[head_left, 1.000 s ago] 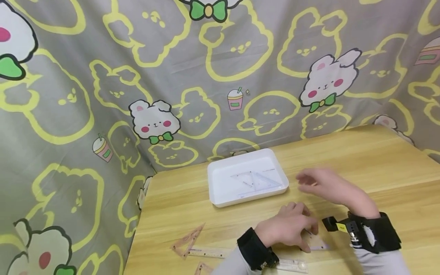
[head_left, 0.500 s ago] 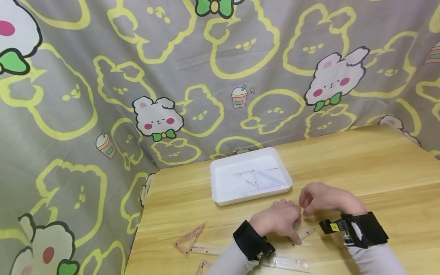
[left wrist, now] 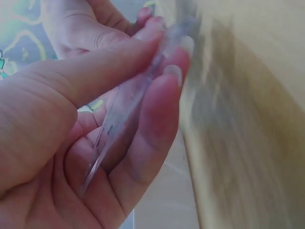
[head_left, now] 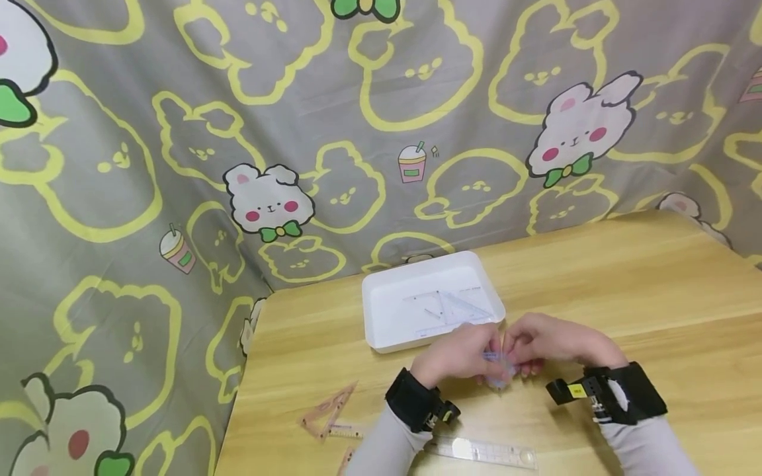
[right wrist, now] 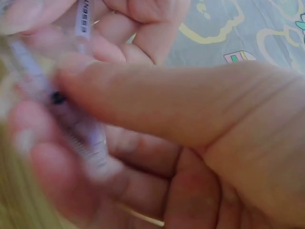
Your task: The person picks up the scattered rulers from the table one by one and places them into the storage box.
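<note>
Head view over a light wooden table [head_left: 625, 284] backed by a grey cloth with yellow rabbit outlines [head_left: 238, 132].

Both hands meeting above the table, just in front of a white tray [head_left: 381, 334]. Left hand [head_left: 455, 357] and right hand [head_left: 550, 344] together pinching one small clear plastic ruler [head_left: 497, 370], lifted off the wood and held between them.

Left wrist view: thumb pressed along one face of the clear ruler [left wrist: 124, 114], fingers [left wrist: 164, 102] curled against the other face, edge-on to the camera. Right wrist view: thumb [right wrist: 157, 102] laid over a blurred, faintly violet graduated strip [right wrist: 83, 138], fingers curled beneath. Each hand closed on the ruler in a pinch.

Inside the tray, clear set squares [head_left: 458, 307] lying flat. On the near left of the table, a brownish set square [head_left: 330, 413] and a second brownish piece [head_left: 346, 461] cut off by the frame edge. Along the near edge, a long clear straight ruler [head_left: 485, 453], partly under the left sleeve.

Likely risks, judged from the grips: thin, smooth plastic held only at fingertips, so possible slipping and dropping onto the table short of the tray; two hands pulling or twisting against each other, so possible flexing or snapping; forearms low over the long ruler, so possible nudging of it toward the table's near edge.
</note>
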A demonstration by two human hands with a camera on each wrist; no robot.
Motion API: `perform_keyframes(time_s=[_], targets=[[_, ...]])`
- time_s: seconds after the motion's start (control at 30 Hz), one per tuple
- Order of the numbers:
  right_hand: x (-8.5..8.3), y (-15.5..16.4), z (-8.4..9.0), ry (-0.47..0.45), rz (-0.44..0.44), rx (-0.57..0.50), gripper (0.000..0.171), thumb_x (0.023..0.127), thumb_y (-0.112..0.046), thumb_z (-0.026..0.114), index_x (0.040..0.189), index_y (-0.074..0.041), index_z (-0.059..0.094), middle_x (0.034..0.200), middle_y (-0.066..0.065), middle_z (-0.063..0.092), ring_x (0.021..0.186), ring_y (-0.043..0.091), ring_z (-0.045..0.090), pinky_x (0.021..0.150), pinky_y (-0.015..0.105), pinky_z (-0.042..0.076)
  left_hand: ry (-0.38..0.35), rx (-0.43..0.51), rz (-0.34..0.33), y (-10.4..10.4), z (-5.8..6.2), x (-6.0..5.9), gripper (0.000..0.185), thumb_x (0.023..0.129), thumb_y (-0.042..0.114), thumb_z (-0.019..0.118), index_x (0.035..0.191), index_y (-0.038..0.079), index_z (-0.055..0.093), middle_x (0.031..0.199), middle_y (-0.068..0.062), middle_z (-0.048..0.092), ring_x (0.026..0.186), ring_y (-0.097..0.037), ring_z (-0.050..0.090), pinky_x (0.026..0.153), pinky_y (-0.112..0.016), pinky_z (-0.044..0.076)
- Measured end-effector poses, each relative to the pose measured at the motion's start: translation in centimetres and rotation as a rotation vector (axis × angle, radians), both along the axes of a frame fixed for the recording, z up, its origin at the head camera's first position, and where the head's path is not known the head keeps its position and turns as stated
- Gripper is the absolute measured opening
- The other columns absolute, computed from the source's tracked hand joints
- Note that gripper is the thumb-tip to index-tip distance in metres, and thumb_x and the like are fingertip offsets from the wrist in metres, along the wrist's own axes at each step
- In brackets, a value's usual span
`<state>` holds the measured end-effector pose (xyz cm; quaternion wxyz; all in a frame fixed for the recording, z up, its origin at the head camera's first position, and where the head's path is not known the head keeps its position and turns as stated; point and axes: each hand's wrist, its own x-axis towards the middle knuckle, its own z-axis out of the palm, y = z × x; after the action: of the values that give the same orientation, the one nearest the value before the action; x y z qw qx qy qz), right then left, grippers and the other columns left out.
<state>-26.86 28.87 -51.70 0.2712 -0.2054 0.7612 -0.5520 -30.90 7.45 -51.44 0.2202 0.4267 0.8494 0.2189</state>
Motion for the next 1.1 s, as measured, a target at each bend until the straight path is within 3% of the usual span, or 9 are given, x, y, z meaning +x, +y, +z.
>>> perform_keyframes(time_s=[0.27, 0.43, 0.5, 0.6, 0.83, 1.0, 1.1], targets=[[-0.5, 0.3, 1.6, 0.077, -0.025, -0.007, 0.012, 0.101, -0.005, 0.063, 0.103, 0.004, 0.071, 0.086, 0.017, 0.072, 0.072, 0.015, 0.068, 0.066, 0.031, 0.061, -0.163, 0.136, 0.066, -2.7, 2.0, -1.8, 0.030, 0.090, 0.018, 0.085, 0.098, 0.012, 0.056, 0.071, 0.010, 0.067, 0.056, -0.005, 0.067, 0.058, -0.020, 0.055], [-0.7, -0.4, 2.8, 0.195, -0.101, -0.034, 0.012, 0.102, -0.002, 0.063, 0.106, 0.006, 0.070, 0.085, 0.012, 0.073, 0.073, 0.017, 0.069, 0.068, 0.035, 0.062, -0.151, 0.287, 0.114, -4.4, 3.1, -2.8, 0.028, 0.091, 0.016, 0.084, 0.100, 0.013, 0.058, 0.074, 0.008, 0.070, 0.062, -0.003, 0.069, 0.063, -0.019, 0.054], [-0.8, -1.2, 3.0, 0.238, -0.148, -0.021, 0.010, 0.101, -0.002, 0.064, 0.105, 0.005, 0.070, 0.085, 0.009, 0.074, 0.072, 0.017, 0.070, 0.068, 0.036, 0.062, -0.133, 0.327, 0.142, -4.8, 3.2, -3.2, 0.028, 0.091, 0.015, 0.084, 0.100, 0.012, 0.058, 0.077, 0.008, 0.069, 0.062, -0.001, 0.068, 0.064, -0.018, 0.053], [-0.8, -2.5, 3.2, 0.290, -0.214, 0.019, 0.008, 0.100, -0.003, 0.067, 0.103, 0.002, 0.071, 0.085, 0.007, 0.075, 0.072, 0.017, 0.070, 0.066, 0.035, 0.062, -0.165, 0.384, 0.193, -5.5, 3.1, -3.5, 0.026, 0.091, 0.011, 0.082, 0.103, 0.008, 0.059, 0.080, 0.004, 0.068, 0.062, -0.002, 0.068, 0.065, -0.024, 0.058], [-2.8, -5.5, 3.2, 0.335, -0.308, 0.074, 0.008, 0.101, -0.007, 0.067, 0.105, 0.000, 0.070, 0.086, 0.007, 0.075, 0.075, 0.016, 0.070, 0.069, 0.030, 0.061, -0.261, 0.570, 0.388, -7.8, 3.1, -4.6, 0.032, 0.091, 0.004, 0.081, 0.112, 0.006, 0.057, 0.086, -0.005, 0.072, 0.065, -0.014, 0.073, 0.070, -0.052, 0.063], [-4.8, -8.0, 3.1, 0.413, -0.390, 0.113, 0.008, 0.101, -0.008, 0.068, 0.105, -0.002, 0.072, 0.086, 0.005, 0.075, 0.079, 0.021, 0.069, 0.072, 0.029, 0.057, -0.210, 0.693, 0.560, -9.0, 3.8, -5.7, 0.029, 0.093, 0.005, 0.078, 0.112, 0.003, 0.056, 0.089, -0.016, 0.077, 0.070, -0.029, 0.076, 0.067, -0.045, 0.064], [-5.7, -9.5, 2.4, 0.500, -0.459, 0.145, 0.012, 0.099, -0.006, 0.071, 0.108, 0.001, 0.075, 0.094, 0.009, 0.077, 0.083, 0.021, 0.070, 0.076, 0.031, 0.057, -0.165, 0.726, 0.626, -9.7, 3.7, -6.2, 0.023, 0.095, 0.006, 0.076, 0.109, 0.002, 0.059, 0.092, -0.016, 0.077, 0.072, -0.029, 0.077, 0.064, -0.035, 0.064]])
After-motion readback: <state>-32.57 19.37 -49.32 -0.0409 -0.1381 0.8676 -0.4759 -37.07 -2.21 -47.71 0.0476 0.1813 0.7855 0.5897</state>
